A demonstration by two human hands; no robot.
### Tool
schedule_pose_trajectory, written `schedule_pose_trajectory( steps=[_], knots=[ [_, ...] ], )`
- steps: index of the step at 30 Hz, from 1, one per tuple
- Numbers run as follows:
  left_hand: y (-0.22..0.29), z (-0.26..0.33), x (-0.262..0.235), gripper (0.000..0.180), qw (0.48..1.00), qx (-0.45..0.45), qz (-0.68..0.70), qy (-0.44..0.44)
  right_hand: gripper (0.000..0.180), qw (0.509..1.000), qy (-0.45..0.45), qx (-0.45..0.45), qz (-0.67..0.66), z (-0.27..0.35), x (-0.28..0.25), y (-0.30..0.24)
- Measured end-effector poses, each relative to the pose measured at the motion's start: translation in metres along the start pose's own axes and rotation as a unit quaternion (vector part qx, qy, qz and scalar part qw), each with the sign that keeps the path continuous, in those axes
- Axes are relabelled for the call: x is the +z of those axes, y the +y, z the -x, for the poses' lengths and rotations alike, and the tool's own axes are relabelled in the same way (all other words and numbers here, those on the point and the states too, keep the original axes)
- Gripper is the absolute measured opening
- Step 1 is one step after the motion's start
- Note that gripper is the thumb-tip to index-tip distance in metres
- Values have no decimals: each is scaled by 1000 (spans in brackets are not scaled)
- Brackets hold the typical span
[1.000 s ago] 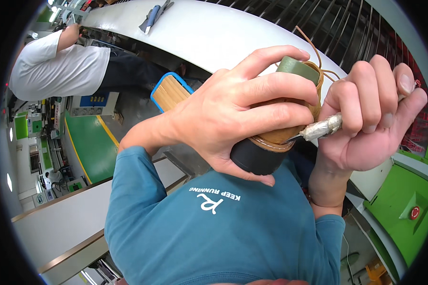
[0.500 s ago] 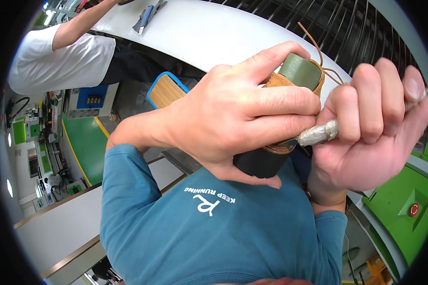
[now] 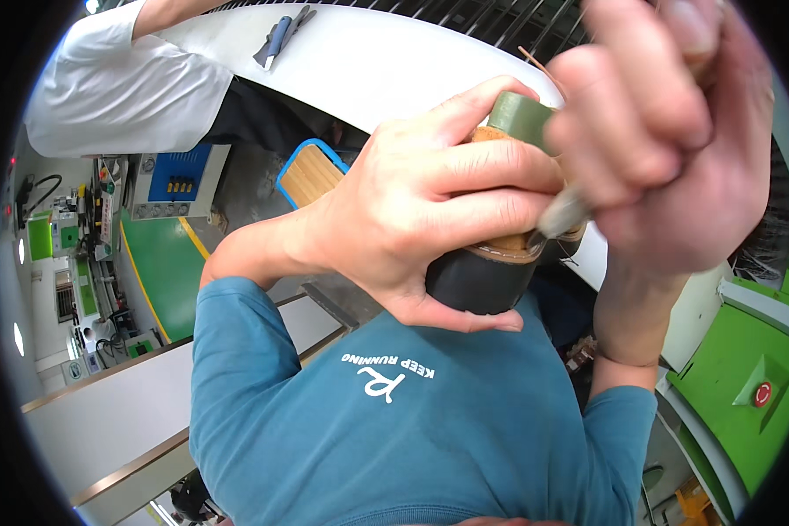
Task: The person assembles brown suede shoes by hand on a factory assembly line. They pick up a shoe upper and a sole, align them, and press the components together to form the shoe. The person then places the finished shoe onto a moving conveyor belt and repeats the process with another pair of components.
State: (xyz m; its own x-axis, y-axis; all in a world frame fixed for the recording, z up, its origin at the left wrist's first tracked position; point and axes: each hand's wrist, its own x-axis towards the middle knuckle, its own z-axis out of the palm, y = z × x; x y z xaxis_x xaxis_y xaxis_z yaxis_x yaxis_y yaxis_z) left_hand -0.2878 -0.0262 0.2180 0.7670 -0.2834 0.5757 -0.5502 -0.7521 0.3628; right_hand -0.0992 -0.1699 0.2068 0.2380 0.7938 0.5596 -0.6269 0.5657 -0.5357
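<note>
The left hand (image 3: 430,219) is wrapped around a stubby cylindrical coil-like part (image 3: 491,263) with a matt black rounded base, a tan leathery band round its middle and a strip of smooth olive-green tape at the top. Its fingers curl across the tan band and its thumb hooks under the black base, so the part is clamped firmly and held up close to the camera, in front of the person's teal cotton shirt (image 3: 394,430). The right hand (image 3: 675,149) is closed in a fist just right of the part, gripping a slim silvery metal tool (image 3: 563,215) whose tip meets the tan band at the part's right edge; the tool is blurred, so its exact kind is hard to make out. A thin brown wire strand (image 3: 533,60) sticks up just above the green tape.

Beyond the part lies a long white curved bench (image 3: 377,61), smooth and glossy, with a blue-handled tool (image 3: 280,35) lying on it, well up and left of the part. Left of the part, lower down, stands a blue-rimmed tray with a pale wooden panel (image 3: 307,175) in it. Another person's white sleeve (image 3: 123,88) leans by the bench, far left of the part. A green cabinet with a red button (image 3: 754,386) sits below and right of the part.
</note>
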Motion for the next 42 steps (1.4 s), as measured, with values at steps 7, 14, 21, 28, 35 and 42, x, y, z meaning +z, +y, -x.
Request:
schedule_pose_trajectory(
  steps=[7,14,21,28,35,42],
  knots=[
    [-9,0,7,66,1000,3,9,16,38,994,-16,-31,-100,-3,0,10],
    [-13,6,3,71,1000,8,3,13,37,989,74,-62,-115,-2,1,27],
    [-17,23,-3,74,999,-24,20,14,52,977,172,-65,108,27,-15,-2],
    [-44,63,-2,74,992,-58,72,89,45,403,342,114,841,246,-123,-91],
    [-72,79,7,84,994,-33,66,83,49,210,334,179,901,330,-94,-110],
    [-75,69,10,80,994,7,66,83,117,604,143,93,779,165,-44,6]
  ],
)
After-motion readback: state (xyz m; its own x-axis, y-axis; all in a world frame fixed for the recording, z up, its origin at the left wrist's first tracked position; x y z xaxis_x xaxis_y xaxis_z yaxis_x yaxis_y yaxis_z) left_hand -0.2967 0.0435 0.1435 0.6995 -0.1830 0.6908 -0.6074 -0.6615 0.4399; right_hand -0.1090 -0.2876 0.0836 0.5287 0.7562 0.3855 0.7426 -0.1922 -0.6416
